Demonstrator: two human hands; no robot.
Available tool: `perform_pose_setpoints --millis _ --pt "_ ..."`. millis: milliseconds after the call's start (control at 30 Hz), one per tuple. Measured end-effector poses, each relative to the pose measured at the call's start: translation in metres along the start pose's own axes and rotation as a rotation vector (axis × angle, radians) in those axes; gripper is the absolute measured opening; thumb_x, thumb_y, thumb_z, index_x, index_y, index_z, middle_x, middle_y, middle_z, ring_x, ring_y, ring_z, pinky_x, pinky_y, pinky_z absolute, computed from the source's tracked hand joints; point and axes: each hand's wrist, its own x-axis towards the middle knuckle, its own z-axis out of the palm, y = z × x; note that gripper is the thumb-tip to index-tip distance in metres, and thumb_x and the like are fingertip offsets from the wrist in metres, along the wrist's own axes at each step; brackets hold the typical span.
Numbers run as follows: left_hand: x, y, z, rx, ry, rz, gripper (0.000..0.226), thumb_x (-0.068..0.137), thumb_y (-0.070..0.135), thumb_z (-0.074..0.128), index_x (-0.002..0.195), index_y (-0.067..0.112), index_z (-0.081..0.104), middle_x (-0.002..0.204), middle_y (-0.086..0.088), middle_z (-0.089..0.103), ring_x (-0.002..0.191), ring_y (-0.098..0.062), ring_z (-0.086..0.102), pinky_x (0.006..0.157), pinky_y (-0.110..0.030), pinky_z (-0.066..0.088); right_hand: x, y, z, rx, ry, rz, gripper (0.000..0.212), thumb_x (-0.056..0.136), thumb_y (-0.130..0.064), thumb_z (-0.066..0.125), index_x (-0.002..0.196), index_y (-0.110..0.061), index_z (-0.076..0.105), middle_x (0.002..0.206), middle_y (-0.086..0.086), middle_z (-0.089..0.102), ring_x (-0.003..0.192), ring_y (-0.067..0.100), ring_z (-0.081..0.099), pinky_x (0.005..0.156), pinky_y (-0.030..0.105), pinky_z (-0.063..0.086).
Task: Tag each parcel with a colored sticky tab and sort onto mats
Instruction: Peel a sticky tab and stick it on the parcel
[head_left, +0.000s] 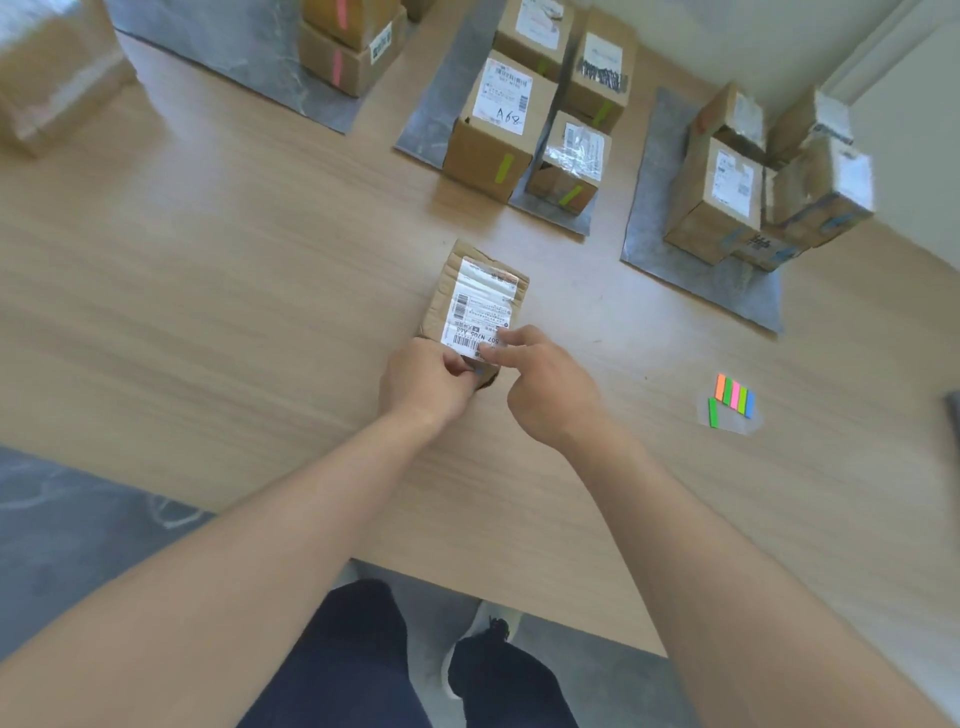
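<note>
A small cardboard parcel (475, 301) with a white shipping label lies on the wooden table (208, 291) in front of me. My left hand (423, 382) grips its near left corner with curled fingers. My right hand (545, 387) pinches at the parcel's near edge with thumb and forefinger; something bluish shows between the two hands, too small to tell. A pad of colored sticky tabs (732, 401) in orange, green, pink and blue lies to the right on a clear sheet.
Three grey mats lie at the back: the left mat (234, 57) holds pink-tagged boxes (350, 47), the middle mat (441, 114) green-tagged boxes (498, 130), the right mat (649, 208) blue-tagged boxes (727, 202). Another box (52, 78) stands far left. A dark object (953, 421) sits at the right edge.
</note>
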Motion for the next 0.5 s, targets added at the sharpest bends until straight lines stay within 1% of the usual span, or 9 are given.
perform_pose_setpoints --millis 67,133,267,367,433,500 --pt "-0.0002 -0.0016 0.001 -0.062 0.0 -0.016 0.021 0.078 0.027 0.073 0.062 0.014 0.073 0.061 -0.002 0.068 0.057 -0.022 0.058 0.055 -0.026 0.046 0.0034 -0.0021 -0.0055 -0.014 -0.024 0.002 0.067 0.092 0.003 0.038 0.14 -0.039 0.059 0.152 -0.015 0.041 0.14 0.011 0.042 0.095 0.032 0.043" --pt "0.0004 -0.001 0.0011 -0.089 -0.008 -0.031 0.025 0.079 0.031 0.075 0.059 0.014 0.072 0.059 -0.002 0.066 0.054 -0.019 0.053 0.052 -0.024 0.041 0.0063 -0.0038 -0.0085 -0.023 -0.037 0.0 0.062 0.095 -0.001 0.04 0.139 -0.04 0.06 0.148 -0.015 0.043 0.139 0.01 0.043 0.093 0.032 0.044" --pt "0.0004 0.0005 0.0013 -0.074 -0.011 -0.042 0.033 0.079 0.035 0.077 0.052 0.019 0.068 0.051 0.003 0.061 0.05 -0.016 0.051 0.05 -0.022 0.037 0.006 -0.0048 -0.0114 -0.077 -0.075 -0.01 0.063 0.096 -0.002 0.039 0.141 -0.042 0.057 0.149 -0.014 0.042 0.14 0.011 0.042 0.097 0.036 0.046" --pt "0.0011 -0.0021 -0.001 -0.031 0.007 -0.054 0.036 0.078 0.043 0.079 0.051 0.022 0.067 0.054 0.005 0.064 0.056 -0.016 0.061 0.05 -0.023 0.039 0.0047 -0.0043 -0.0126 -0.109 -0.091 -0.028 0.064 0.097 -0.002 0.038 0.142 -0.044 0.055 0.15 -0.013 0.04 0.14 0.012 0.042 0.097 0.038 0.047" --pt "0.0015 -0.0035 -0.0039 0.01 0.045 -0.063 0.039 0.075 0.046 0.081 0.049 0.025 0.062 0.054 0.007 0.063 0.059 -0.015 0.062 0.049 -0.024 0.037 0.0053 -0.0044 -0.0122 -0.114 -0.078 -0.035 0.058 0.101 -0.006 0.038 0.141 -0.045 0.056 0.149 -0.013 0.04 0.139 0.014 0.043 0.096 0.039 0.048" --pt "0.0033 -0.0058 -0.0074 0.074 0.085 -0.063 0.036 0.074 0.046 0.082 0.051 0.027 0.061 0.061 0.009 0.066 0.066 -0.017 0.064 0.052 -0.024 0.037 0.0063 -0.0041 -0.0113 -0.123 -0.07 -0.037 0.054 0.103 -0.01 0.039 0.14 -0.045 0.056 0.148 -0.013 0.041 0.137 0.015 0.045 0.094 0.038 0.048"
